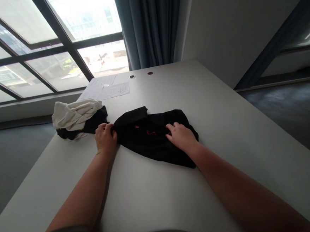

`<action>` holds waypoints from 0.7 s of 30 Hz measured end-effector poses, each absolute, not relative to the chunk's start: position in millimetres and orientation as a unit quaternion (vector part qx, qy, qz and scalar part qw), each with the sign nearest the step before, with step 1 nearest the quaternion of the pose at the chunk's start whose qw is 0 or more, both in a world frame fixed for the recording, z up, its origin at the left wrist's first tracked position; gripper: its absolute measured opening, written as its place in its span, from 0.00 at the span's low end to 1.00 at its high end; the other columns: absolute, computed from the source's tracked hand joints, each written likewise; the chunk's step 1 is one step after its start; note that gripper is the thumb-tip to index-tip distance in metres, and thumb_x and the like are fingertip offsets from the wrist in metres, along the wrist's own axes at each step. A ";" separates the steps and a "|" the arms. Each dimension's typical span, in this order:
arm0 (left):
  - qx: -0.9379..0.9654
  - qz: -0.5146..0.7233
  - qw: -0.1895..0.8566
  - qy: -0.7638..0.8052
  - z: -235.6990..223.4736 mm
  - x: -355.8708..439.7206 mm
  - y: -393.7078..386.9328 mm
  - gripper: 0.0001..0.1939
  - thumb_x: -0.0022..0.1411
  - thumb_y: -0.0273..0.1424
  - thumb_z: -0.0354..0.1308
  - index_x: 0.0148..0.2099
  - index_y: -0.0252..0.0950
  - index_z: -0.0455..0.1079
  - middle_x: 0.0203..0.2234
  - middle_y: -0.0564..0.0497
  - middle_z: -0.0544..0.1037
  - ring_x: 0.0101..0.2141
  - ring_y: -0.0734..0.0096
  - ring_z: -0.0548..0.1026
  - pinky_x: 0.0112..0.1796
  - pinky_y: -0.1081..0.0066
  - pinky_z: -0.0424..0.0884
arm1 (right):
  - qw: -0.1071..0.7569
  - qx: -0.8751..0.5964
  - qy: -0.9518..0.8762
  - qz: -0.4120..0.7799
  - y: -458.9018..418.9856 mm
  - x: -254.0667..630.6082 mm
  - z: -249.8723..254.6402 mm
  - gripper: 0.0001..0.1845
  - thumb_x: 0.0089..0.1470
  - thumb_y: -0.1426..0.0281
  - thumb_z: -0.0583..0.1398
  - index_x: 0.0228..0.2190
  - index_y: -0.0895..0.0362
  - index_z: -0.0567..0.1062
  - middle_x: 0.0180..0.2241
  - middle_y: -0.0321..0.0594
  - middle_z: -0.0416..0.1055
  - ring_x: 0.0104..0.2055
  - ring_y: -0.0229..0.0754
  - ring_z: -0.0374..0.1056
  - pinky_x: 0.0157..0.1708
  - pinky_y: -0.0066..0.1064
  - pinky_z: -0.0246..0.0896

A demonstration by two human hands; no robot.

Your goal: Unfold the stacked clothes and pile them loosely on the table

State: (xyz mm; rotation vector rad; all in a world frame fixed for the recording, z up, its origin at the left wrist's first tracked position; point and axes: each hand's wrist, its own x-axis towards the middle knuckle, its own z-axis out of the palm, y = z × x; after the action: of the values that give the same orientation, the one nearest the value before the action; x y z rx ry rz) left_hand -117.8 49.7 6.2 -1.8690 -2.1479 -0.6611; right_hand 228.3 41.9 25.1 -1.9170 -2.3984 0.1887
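A black garment [148, 136] with small pink markings lies partly folded on the white table [198, 105]. My left hand [105, 137] is closed, pinching the garment's left edge. My right hand [180, 135] lies flat on the right part of the cloth, fingers stretched out and pressing it down.
A pile of cream and dark clothes [73, 119] sits at the table's left edge, close to my left hand. Paper sheets [106, 89] lie further back near two round cable holes [141, 74]. Behind are large windows and a blue curtain [151, 24].
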 end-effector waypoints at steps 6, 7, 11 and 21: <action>-0.829 -0.231 0.006 -0.509 0.1 -40.9 35.5 0.20 0.74 0.36 0.52 0.64 0.41 0.70 0.57 0.43 0.77 0.59 0.54 0.73 0.60 0.53 0.66 | 0.084 -0.564 -0.821 0.030 45.4 220.1 21.3 0.10 0.68 0.73 0.55 0.44 0.56 0.77 0.46 0.49 0.73 0.46 0.49 0.68 0.39 0.34 0.62; -0.832 -0.231 -0.018 -0.504 -1.8 -29.3 34.1 0.22 0.74 0.36 0.51 0.66 0.40 0.67 0.58 0.42 0.76 0.59 0.54 0.73 0.59 0.54 0.67 | 0.113 -0.544 -0.831 0.026 42.7 219.3 23.3 0.10 0.68 0.73 0.55 0.43 0.56 0.77 0.45 0.48 0.73 0.45 0.48 0.68 0.40 0.33 0.62; -0.810 -0.264 -0.068 -0.519 -3.0 0.1 29.2 0.21 0.72 0.39 0.56 0.63 0.38 0.69 0.61 0.41 0.75 0.60 0.52 0.73 0.59 0.54 0.70 | 0.246 -0.473 -0.846 0.007 27.4 214.3 40.3 0.12 0.69 0.73 0.52 0.36 0.55 0.74 0.38 0.44 0.74 0.41 0.45 0.68 0.41 0.33 0.58; -0.812 -0.362 0.015 -0.457 22.2 -6.8 10.0 0.07 0.71 0.34 0.57 0.40 0.39 0.72 0.51 0.46 0.79 0.50 0.61 0.77 0.59 0.55 0.65 | 0.353 -0.498 -0.792 -0.022 25.2 232.7 49.2 0.10 0.67 0.71 0.54 0.36 0.53 0.74 0.43 0.42 0.76 0.34 0.41 0.69 0.31 0.31 0.57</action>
State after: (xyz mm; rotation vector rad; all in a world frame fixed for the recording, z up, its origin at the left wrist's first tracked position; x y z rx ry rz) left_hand -6.8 10.0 22.2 -2.5289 -1.4210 -1.1279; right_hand 232.7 25.2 49.2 -1.2873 -2.0491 -0.0561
